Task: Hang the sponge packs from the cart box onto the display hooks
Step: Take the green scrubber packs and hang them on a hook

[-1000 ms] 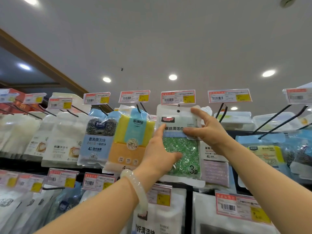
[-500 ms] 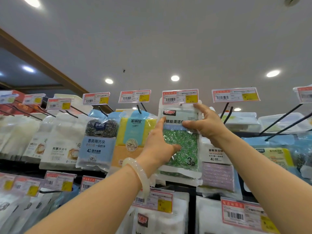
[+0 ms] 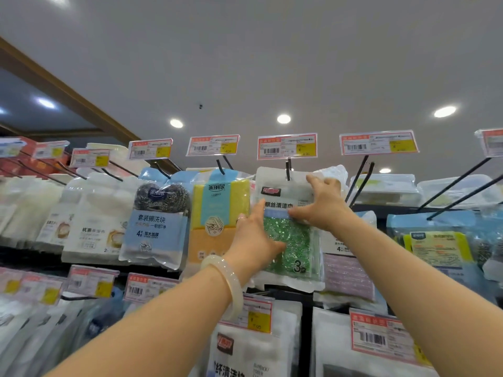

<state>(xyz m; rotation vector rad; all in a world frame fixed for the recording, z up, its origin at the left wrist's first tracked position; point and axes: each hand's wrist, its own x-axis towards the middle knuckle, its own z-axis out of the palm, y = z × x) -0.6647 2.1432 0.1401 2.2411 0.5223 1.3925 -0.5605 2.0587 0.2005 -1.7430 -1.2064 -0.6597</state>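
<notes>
The left hand (image 3: 254,240) steadies the lower left edge of the green-sponge pack in its clear plastic bag (image 3: 290,229), fingers extended. The right hand (image 3: 322,204) pinches its upper right edge, probably to guide the hang hole along the black wire display hook (image 3: 288,170), where the pack hangs.

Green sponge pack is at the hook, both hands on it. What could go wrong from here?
1. The green sponge pack looks only just threaded on the hook; if the hands let go early it may slide off.
2. The left hand presses near the yellow sponge pack and could knock it askew.
3. The right hand crowds the white pack behind, which could get dislodged.
</notes>
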